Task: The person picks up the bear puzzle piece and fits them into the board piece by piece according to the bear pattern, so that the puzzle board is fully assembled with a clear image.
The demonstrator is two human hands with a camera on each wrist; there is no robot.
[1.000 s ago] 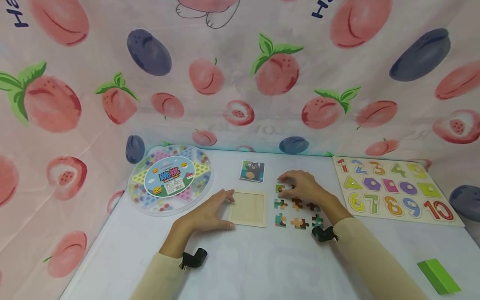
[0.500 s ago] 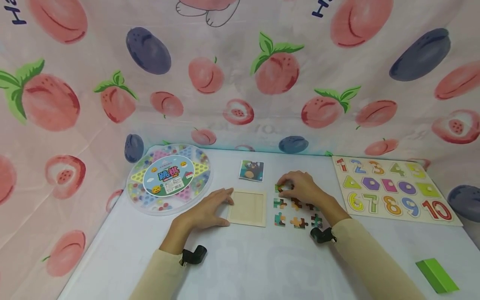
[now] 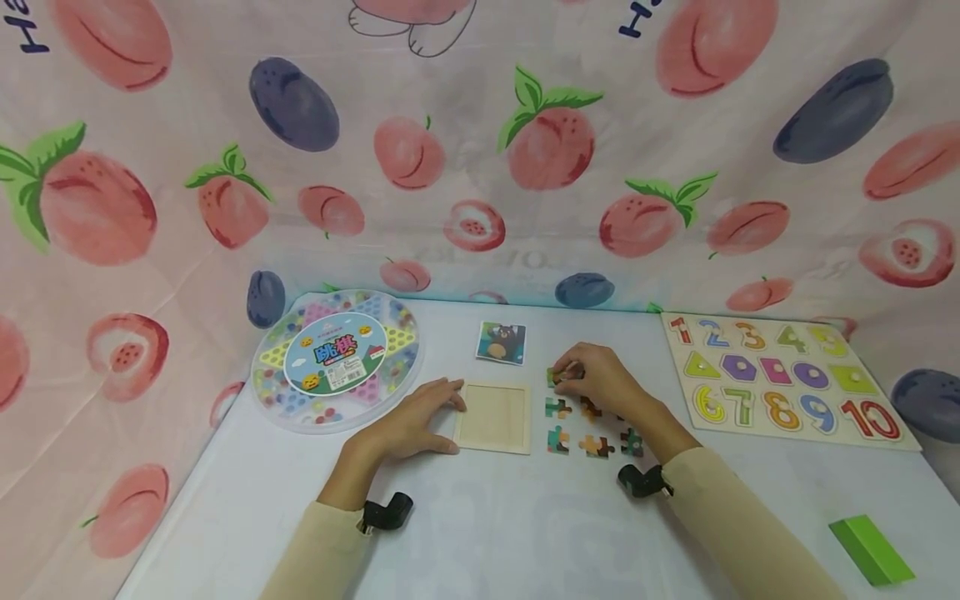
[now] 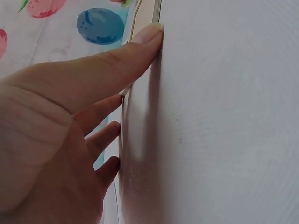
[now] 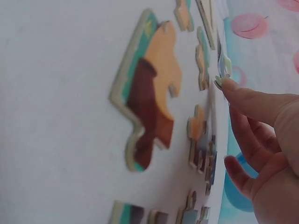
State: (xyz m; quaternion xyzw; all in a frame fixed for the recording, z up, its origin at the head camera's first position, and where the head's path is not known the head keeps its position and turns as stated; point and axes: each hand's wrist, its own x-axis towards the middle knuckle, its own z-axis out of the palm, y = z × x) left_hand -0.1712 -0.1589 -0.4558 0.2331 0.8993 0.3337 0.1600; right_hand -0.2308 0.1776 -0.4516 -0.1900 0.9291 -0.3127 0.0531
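A shallow wooden puzzle tray (image 3: 491,418) lies bare on the table. My left hand (image 3: 411,423) is at its left side, thumb near the lower corner and fingertips by the upper one. In the left wrist view the thumb (image 4: 112,63) reaches along to the tray's edge, fingers fairly straight. To the right, my right hand (image 3: 603,379) pinches a green jigsaw piece (image 3: 553,377) from the back row between thumb and index finger; the hand covers part of that row. Loose jigsaw pieces lie in rows, including a brown-and-orange jigsaw piece (image 3: 597,447) in front.
Behind the tray lies a bear picture card (image 3: 501,343). At the left is a round Chinese checkers set (image 3: 337,358); at the right, a wooden number board (image 3: 787,383). A green block (image 3: 872,550) sits near the front right. A fruit-print cloth (image 3: 465,150) hangs behind.
My right thumb and fingers have closed in on the green jigsaw piece, and the hand has shifted slightly. My left hand stays by the tray, its thumb drawn back a little.
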